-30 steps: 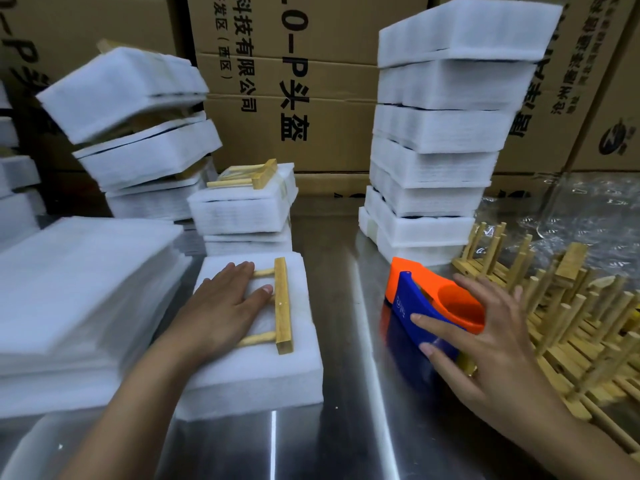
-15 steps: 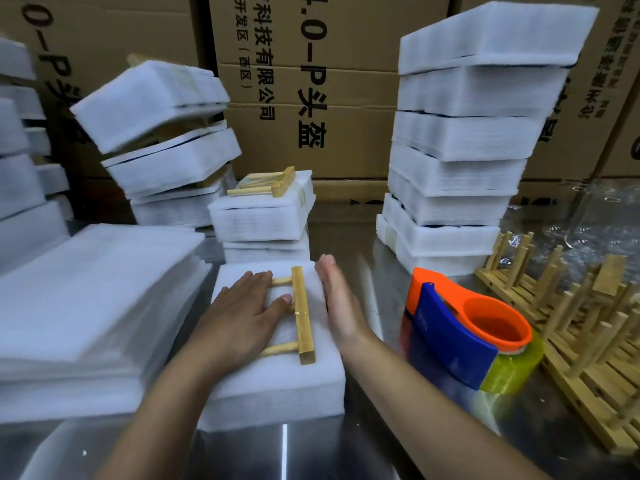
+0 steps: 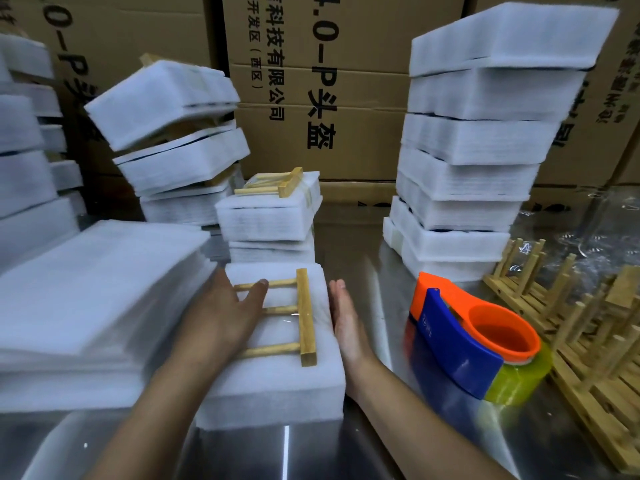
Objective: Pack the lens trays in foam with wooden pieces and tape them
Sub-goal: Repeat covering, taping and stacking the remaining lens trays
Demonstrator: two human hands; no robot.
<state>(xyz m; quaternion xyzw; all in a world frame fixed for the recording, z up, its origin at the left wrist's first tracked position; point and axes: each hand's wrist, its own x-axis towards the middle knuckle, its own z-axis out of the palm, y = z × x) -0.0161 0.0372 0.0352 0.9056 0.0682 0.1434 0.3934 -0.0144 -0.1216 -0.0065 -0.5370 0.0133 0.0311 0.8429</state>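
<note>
Behind foam bundle (image 3: 277, 379), carton (image 3: 363, 81) reading "头盔"

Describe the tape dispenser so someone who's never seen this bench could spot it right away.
Start at the tall foam stack on the right of the steel table. At its base, toward the person, lies the tape dispenser. It's the only orange-and-blue thing, carrying a yellowish tape roll, amid white foam and wooden racks.

even indoor light | table (image 3: 287, 452) glare streak | blurred, warped edges
</note>
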